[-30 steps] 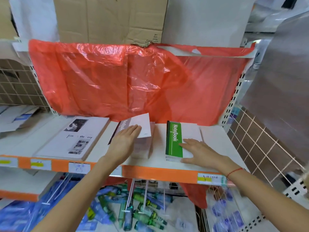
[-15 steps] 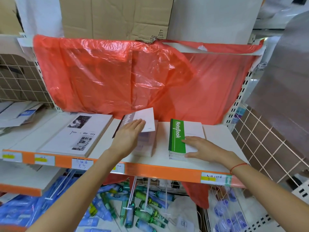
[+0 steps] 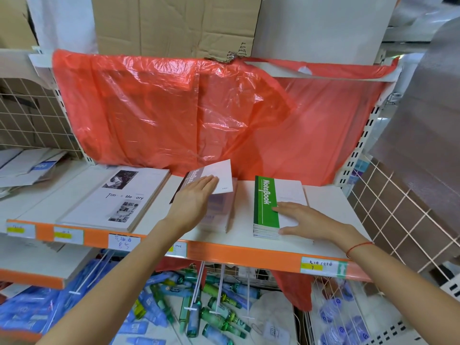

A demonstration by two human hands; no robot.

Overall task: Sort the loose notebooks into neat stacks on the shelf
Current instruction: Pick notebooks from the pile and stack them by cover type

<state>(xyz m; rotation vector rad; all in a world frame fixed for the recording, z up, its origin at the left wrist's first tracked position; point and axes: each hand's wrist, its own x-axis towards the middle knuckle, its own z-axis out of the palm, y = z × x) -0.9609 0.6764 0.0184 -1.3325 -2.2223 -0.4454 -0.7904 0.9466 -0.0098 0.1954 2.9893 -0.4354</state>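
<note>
Shelf (image 3: 323,195): flat rect. notebooks (image 3: 278,195), crinkly plastic (image 3: 174,115)

Shelf: I see a white shelf (image 3: 321,195) with an orange front edge.
Left: large photo-cover book stack (image 3: 117,197).
Middle: grey notebook stack (image 3: 219,210).
Right: green notebook stack (image 3: 266,202).

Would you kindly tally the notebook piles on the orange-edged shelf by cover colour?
Green-band NoteBook stack, under the right hand: 1
Grey-band NoteBook pile, top copy skewed, under the left hand: 1
White photo-cover books: 1
Total: 3 piles
</note>
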